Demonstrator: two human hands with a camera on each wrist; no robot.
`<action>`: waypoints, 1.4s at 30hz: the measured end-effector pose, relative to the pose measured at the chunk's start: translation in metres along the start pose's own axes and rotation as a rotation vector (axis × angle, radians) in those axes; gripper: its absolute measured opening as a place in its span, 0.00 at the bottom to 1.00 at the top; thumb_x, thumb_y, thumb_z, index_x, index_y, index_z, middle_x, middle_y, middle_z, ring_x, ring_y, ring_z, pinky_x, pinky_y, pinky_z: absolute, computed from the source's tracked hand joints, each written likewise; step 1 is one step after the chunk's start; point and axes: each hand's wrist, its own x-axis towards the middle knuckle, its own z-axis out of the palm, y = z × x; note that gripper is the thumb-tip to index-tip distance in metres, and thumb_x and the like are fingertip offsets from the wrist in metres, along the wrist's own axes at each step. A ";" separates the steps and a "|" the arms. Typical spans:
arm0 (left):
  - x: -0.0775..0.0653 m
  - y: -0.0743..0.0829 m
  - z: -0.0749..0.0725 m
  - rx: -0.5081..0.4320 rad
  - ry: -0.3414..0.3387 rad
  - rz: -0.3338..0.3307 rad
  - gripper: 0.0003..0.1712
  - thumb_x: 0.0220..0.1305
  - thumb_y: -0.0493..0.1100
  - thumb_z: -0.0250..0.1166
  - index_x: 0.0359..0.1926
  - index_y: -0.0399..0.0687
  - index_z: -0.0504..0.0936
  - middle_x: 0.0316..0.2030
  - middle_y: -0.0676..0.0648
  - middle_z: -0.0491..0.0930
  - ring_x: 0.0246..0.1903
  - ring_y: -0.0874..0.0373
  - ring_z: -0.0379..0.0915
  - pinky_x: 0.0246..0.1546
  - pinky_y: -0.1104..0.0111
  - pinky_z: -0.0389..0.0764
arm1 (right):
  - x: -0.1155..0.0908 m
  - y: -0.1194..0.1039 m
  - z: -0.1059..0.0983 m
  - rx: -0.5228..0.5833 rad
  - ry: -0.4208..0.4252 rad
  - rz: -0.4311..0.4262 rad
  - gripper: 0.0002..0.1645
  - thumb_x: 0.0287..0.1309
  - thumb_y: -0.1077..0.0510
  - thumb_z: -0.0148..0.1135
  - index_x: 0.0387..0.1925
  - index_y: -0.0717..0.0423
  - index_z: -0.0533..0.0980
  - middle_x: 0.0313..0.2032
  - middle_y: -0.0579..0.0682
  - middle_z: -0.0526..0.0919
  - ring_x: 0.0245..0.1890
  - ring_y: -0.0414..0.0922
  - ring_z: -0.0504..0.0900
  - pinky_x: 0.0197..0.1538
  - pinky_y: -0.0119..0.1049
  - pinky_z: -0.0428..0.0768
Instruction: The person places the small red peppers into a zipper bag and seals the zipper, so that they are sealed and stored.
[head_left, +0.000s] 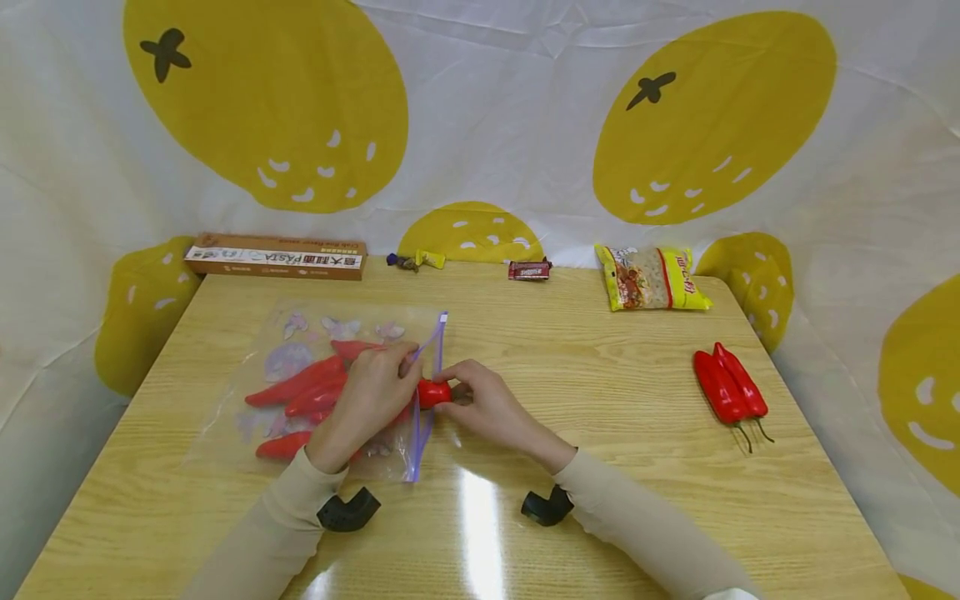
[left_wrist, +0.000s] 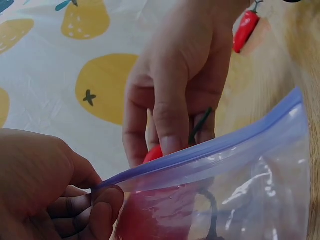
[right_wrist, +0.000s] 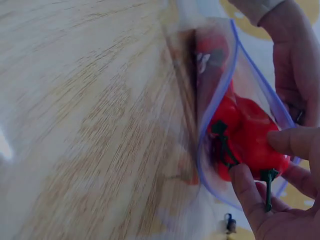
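Pepper pokes partway into the bag, its stem end pinched by the right hand. The left hand pinches the bag's edge. If that edge slips, the bag could flop shut and snag the pepper.

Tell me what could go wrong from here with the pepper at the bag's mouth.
The left hand pinches the bag at its edge; if that pinch slips, the mouth could sag against the pepper in the right hand.
The pepper's stem points outward, so it might catch at the mouth when the bag is closed.
Another pepper lies just inside the mouth and might get in the way.
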 end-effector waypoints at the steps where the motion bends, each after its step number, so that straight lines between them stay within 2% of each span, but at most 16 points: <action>1: 0.000 0.000 0.000 0.001 0.004 0.007 0.14 0.55 0.35 0.63 0.42 0.32 0.80 0.14 0.54 0.67 0.12 0.63 0.59 0.13 0.73 0.61 | 0.002 0.000 0.002 -0.005 -0.001 -0.004 0.21 0.51 0.61 0.65 0.49 0.57 0.75 0.43 0.49 0.75 0.39 0.43 0.80 0.41 0.28 0.78; 4: 0.000 -0.001 0.000 0.013 0.009 0.016 0.14 0.55 0.36 0.62 0.42 0.32 0.81 0.14 0.54 0.68 0.13 0.64 0.59 0.13 0.73 0.62 | 0.008 -0.001 0.009 0.011 -0.001 -0.014 0.22 0.50 0.64 0.64 0.50 0.59 0.75 0.42 0.51 0.74 0.40 0.44 0.80 0.42 0.28 0.77; 8: 0.000 -0.001 0.000 0.004 -0.004 0.008 0.14 0.57 0.36 0.60 0.43 0.33 0.80 0.13 0.54 0.68 0.12 0.64 0.59 0.13 0.73 0.62 | 0.015 0.000 0.018 0.073 0.015 0.008 0.23 0.50 0.65 0.64 0.50 0.61 0.72 0.43 0.53 0.78 0.40 0.46 0.81 0.40 0.27 0.78; 13: 0.000 0.001 -0.001 -0.013 -0.017 -0.015 0.15 0.57 0.37 0.59 0.44 0.33 0.80 0.13 0.54 0.69 0.11 0.65 0.59 0.11 0.73 0.61 | 0.020 0.000 0.030 0.084 0.030 0.019 0.18 0.50 0.66 0.62 0.45 0.60 0.72 0.42 0.53 0.80 0.39 0.45 0.81 0.39 0.26 0.77; 19: 0.000 0.001 0.000 -0.012 0.005 -0.008 0.15 0.56 0.37 0.60 0.43 0.33 0.81 0.14 0.52 0.72 0.12 0.63 0.60 0.13 0.72 0.64 | 0.024 -0.002 0.037 0.008 0.075 -0.053 0.16 0.47 0.69 0.60 0.41 0.62 0.76 0.37 0.53 0.80 0.35 0.45 0.81 0.39 0.30 0.78; 22: -0.001 0.001 -0.001 -0.008 0.016 0.002 0.14 0.56 0.36 0.60 0.43 0.32 0.81 0.15 0.51 0.72 0.12 0.63 0.60 0.13 0.72 0.64 | 0.025 -0.002 0.039 -0.095 0.096 -0.078 0.14 0.47 0.67 0.61 0.40 0.60 0.78 0.33 0.52 0.79 0.31 0.44 0.78 0.35 0.29 0.76; 25: -0.001 0.000 -0.001 -0.003 0.026 0.009 0.14 0.56 0.36 0.60 0.42 0.33 0.81 0.15 0.50 0.73 0.12 0.63 0.60 0.13 0.72 0.64 | 0.025 -0.003 0.040 -0.192 0.096 -0.075 0.12 0.48 0.64 0.62 0.38 0.58 0.78 0.29 0.51 0.78 0.29 0.43 0.76 0.31 0.27 0.73; 28: -0.001 0.000 -0.002 -0.005 0.025 0.008 0.14 0.56 0.36 0.59 0.42 0.33 0.81 0.15 0.51 0.72 0.12 0.63 0.59 0.12 0.72 0.63 | 0.023 -0.004 0.038 -0.225 0.094 -0.055 0.13 0.50 0.61 0.62 0.40 0.57 0.78 0.33 0.50 0.80 0.32 0.42 0.78 0.35 0.27 0.74; 32: -0.001 -0.001 -0.002 -0.013 0.008 -0.002 0.14 0.57 0.36 0.60 0.43 0.33 0.80 0.14 0.53 0.70 0.11 0.65 0.58 0.12 0.73 0.61 | 0.015 -0.005 0.024 -0.194 0.096 -0.016 0.14 0.53 0.58 0.62 0.43 0.56 0.78 0.40 0.49 0.82 0.41 0.42 0.80 0.45 0.34 0.76; 35: -0.001 -0.001 -0.002 -0.019 0.001 -0.010 0.14 0.57 0.36 0.60 0.44 0.33 0.80 0.14 0.54 0.69 0.11 0.65 0.59 0.12 0.73 0.61 | 0.003 0.002 0.005 -0.182 0.118 0.003 0.12 0.54 0.58 0.62 0.41 0.56 0.79 0.39 0.48 0.82 0.41 0.43 0.79 0.47 0.39 0.76; 39: -0.002 0.000 -0.003 -0.027 0.000 -0.013 0.13 0.57 0.36 0.60 0.43 0.34 0.80 0.14 0.54 0.68 0.11 0.65 0.58 0.13 0.73 0.61 | -0.023 0.019 -0.032 -0.220 0.193 0.037 0.10 0.56 0.58 0.61 0.40 0.55 0.80 0.39 0.47 0.82 0.41 0.44 0.80 0.46 0.43 0.76; 42: -0.001 0.000 -0.004 -0.028 0.003 -0.002 0.12 0.57 0.36 0.60 0.42 0.34 0.80 0.13 0.54 0.67 0.11 0.64 0.57 0.13 0.73 0.61 | -0.048 0.034 -0.066 -0.298 0.258 0.077 0.10 0.57 0.58 0.59 0.41 0.55 0.79 0.40 0.49 0.81 0.43 0.47 0.79 0.46 0.46 0.76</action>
